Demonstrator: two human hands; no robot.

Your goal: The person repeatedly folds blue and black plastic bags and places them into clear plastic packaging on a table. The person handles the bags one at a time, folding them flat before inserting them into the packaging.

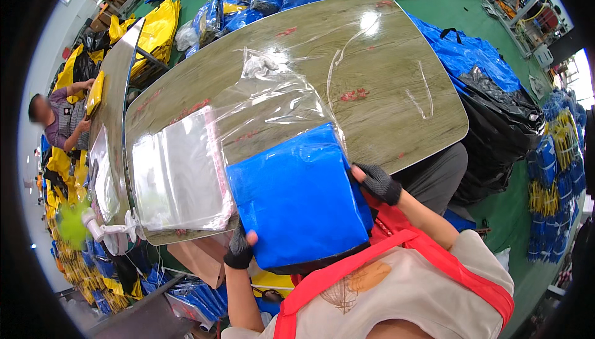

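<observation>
While both gloved hands gripped a folded blue bag (297, 196) at the tabletop's (384, 91) near edge, left hand (239, 247) on its lower corner, right hand (377, 182) on its right side, apparently inside a clear plastic sleeve (273, 100), stack of clear sleeves (176, 175) just left.

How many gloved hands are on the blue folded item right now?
2. The left hand grips the lower left corner of the blue folded item; the right hand holds its upper right edge. Both wear dark fingerless gloves.

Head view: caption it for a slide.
Both gloved hands, left and right, hold a blue bag over a table.
</observation>
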